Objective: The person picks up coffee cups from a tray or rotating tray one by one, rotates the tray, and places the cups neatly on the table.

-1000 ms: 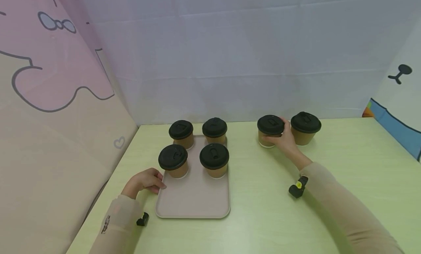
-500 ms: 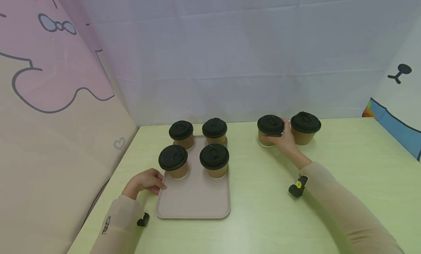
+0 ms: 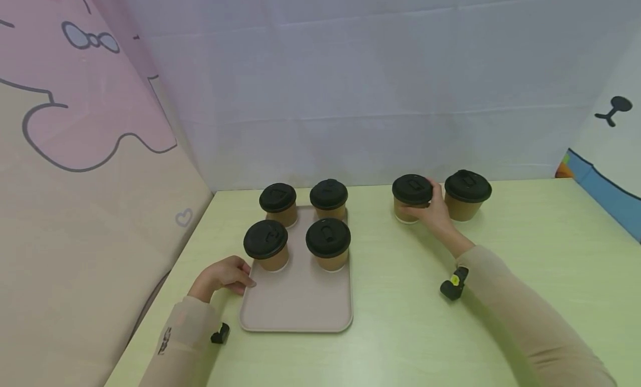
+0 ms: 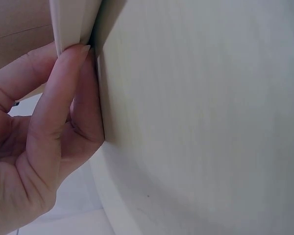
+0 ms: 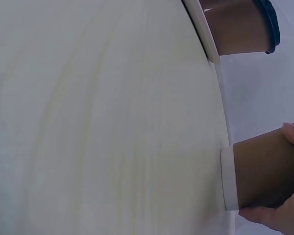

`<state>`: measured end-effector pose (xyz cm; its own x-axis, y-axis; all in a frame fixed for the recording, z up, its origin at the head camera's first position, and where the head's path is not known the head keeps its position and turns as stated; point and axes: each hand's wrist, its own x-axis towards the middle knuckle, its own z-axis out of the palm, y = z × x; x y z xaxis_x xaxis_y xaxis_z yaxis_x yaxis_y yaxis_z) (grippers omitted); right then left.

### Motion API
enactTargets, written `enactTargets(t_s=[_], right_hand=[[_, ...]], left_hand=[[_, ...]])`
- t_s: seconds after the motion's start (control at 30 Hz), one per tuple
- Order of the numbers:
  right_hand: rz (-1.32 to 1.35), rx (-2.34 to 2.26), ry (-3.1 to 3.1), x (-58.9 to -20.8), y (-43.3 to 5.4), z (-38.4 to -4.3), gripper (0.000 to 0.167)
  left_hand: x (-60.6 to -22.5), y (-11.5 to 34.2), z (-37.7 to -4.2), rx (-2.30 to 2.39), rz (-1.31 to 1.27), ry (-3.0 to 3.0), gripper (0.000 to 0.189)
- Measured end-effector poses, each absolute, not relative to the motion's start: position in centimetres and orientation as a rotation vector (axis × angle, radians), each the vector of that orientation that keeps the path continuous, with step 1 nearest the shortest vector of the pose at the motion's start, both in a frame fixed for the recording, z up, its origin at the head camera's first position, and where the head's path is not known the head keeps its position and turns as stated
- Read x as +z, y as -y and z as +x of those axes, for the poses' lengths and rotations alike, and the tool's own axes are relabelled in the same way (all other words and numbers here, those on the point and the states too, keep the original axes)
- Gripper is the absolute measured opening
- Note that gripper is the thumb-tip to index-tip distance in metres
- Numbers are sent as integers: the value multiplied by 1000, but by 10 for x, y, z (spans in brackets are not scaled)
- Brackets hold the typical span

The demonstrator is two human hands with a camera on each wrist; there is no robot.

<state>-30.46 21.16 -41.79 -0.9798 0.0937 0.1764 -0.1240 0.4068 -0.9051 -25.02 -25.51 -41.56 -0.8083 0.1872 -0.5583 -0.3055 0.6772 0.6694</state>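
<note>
My right hand grips a brown paper coffee cup with a black lid, upright at the back of the table to the right of the tray. Thumb and fingers lie on either side of the brown wall of this cup in the right wrist view. My left hand pinches the left rim of a beige rectangular tray; up close, the fingers meet at the tray edge. Several lidded cups stand on the tray, including a front-left cup and a front-right cup.
Another lidded cup stands just right of the right hand. Two more, a back-left cup and a back-right cup, stand at the tray's far end. A pale curtain hangs behind the light wooden table.
</note>
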Motion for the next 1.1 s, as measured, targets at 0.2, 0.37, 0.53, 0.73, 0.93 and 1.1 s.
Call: enactTargets(t_s=[0.2, 0.37, 0.53, 0.73, 0.93, 1.1], right_hand=[[31, 1600, 2465, -418, -212, -305, 94], [29, 1597, 2474, -417, -211, -305, 93], [28, 1592, 2483, -417, -212, -305, 94], [24, 1603, 2468, -418, -212, -305, 95], [18, 1592, 2472, -418, -214, -306, 99], [7, 1571, 2487, -417, -214, -307, 103]], left_hand=[[-414, 254, -251, 1049, -96, -2285, 21], [-414, 254, -251, 1045, -105, -2284, 21], [-414, 254, -250, 1046, -107, -2281, 21], [-413, 254, -249, 1059, -81, -2269, 20], [-414, 253, -249, 1051, -93, -2277, 20], [-412, 253, -248, 1038, -95, -2287, 20]])
